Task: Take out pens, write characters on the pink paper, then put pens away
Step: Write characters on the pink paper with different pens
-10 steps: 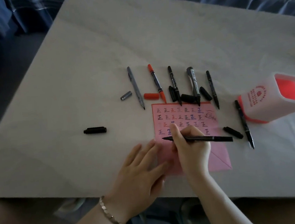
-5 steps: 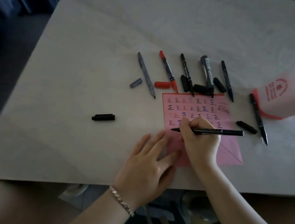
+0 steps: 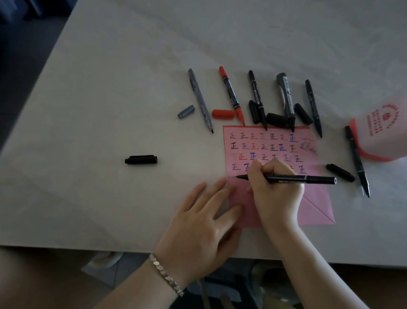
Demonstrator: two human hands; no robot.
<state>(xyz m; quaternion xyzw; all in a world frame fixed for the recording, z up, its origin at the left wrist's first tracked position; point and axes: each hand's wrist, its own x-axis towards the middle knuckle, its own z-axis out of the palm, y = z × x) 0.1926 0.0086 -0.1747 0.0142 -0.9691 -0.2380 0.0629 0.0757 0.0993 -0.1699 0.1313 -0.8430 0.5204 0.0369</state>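
step: writing characters | right hand (image 3: 276,192) grips black pen (image 3: 297,178), tip at left edge of pink paper (image 3: 317,207) | left hand (image 3: 203,227) flat, pressing paper's lower-left corner | next, likely: fill row, then fetch cap (image 3: 141,160) lying left of paper

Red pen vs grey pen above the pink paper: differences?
The red pen has a black barrel with red ends; the grey pen has a grey barrel. The red pen's tip reaches the pink paper's top edge; the grey pen's tip stops left of it. Both lie uncapped, tips toward the person.
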